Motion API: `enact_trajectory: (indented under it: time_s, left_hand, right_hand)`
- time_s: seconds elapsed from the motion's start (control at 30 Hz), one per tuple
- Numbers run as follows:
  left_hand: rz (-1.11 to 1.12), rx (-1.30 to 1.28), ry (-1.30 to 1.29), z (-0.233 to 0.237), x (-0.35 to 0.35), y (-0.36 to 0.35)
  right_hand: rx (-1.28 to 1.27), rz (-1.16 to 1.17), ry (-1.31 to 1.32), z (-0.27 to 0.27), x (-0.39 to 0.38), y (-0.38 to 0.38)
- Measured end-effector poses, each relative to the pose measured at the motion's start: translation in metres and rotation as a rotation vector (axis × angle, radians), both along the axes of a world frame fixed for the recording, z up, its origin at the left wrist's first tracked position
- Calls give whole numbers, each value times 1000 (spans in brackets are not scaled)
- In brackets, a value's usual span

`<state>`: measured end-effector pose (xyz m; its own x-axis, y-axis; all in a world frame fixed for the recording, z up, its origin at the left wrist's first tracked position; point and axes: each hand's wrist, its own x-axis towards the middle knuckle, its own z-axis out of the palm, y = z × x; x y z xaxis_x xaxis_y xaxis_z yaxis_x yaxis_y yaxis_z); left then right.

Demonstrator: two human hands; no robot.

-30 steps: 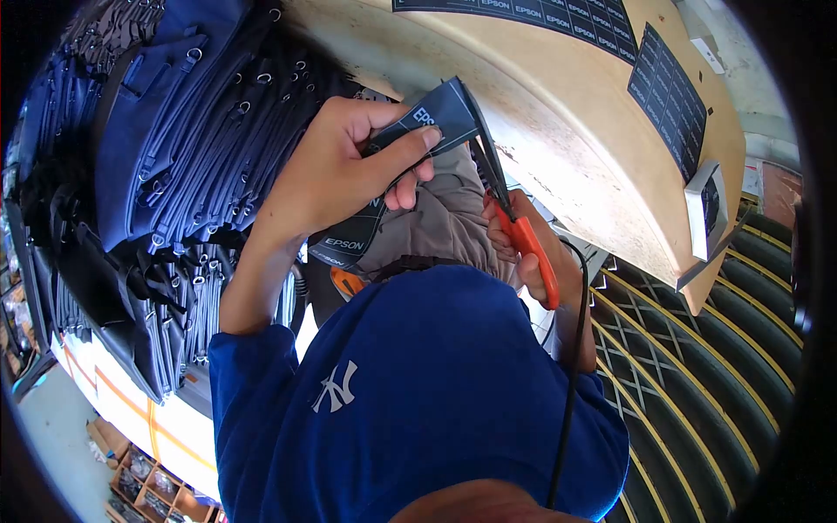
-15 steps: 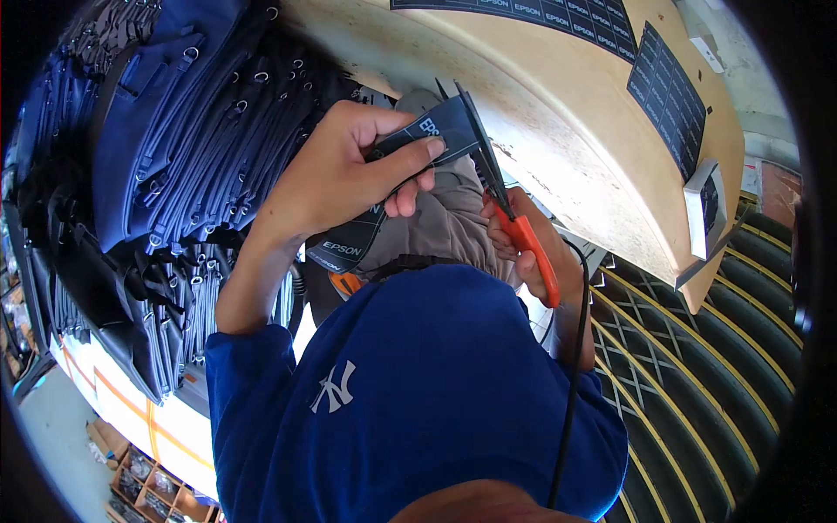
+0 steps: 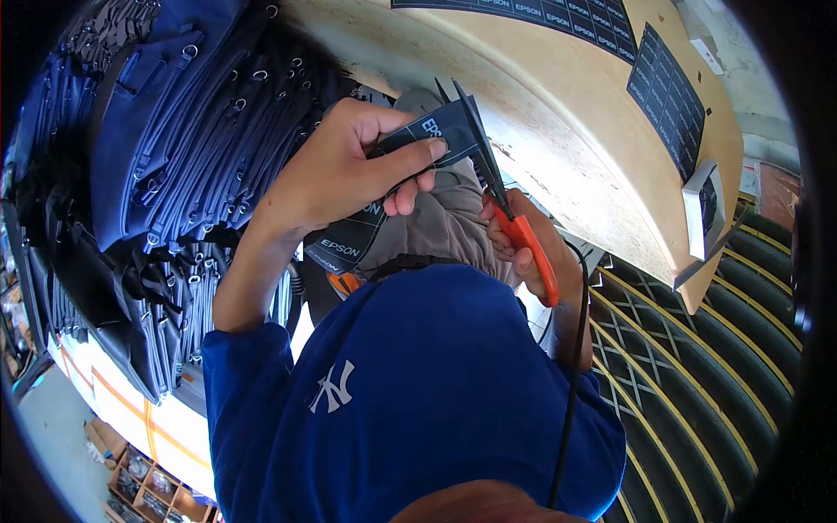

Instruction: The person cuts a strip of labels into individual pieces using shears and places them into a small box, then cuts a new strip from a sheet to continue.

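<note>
Pinched between the thumb and fingers of my left hand (image 3: 366, 166) is a black label strip (image 3: 453, 131) with white EPSON print and thin dividing lines. Its far end lies between the blades of the scissors (image 3: 528, 244), which have orange-red handles and dark blades. My right hand (image 3: 523, 231) is wrapped round those handles, with the blades pointing up and away from me. Below my left hand, more of the black EPSON material (image 3: 340, 248) hangs over my lap. Part of it is hidden behind the left wrist.
On the tan tabletop (image 3: 602, 113) lie a long EPSON sheet (image 3: 540, 17) and a shorter EPSON sheet (image 3: 670, 100). A white box-like piece (image 3: 702, 209) sits near the table's right end. Stacked dark blue bags (image 3: 183, 148) rise at left. A black cable (image 3: 571, 410) runs down my right side.
Very little differs. The label's end between the scissor blades has shifted slightly, and both hands keep the same hold.
</note>
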<state>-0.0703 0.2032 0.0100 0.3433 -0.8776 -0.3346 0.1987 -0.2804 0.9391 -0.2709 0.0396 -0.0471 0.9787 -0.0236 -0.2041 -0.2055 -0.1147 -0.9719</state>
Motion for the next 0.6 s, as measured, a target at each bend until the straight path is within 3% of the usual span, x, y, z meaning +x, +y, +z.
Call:
enact_trajectory:
  time_s: [0.6]
  left_hand:
    - [1,-27,7,-4,2,-2]
  right_hand:
    - [49,-64,77,7,1,7]
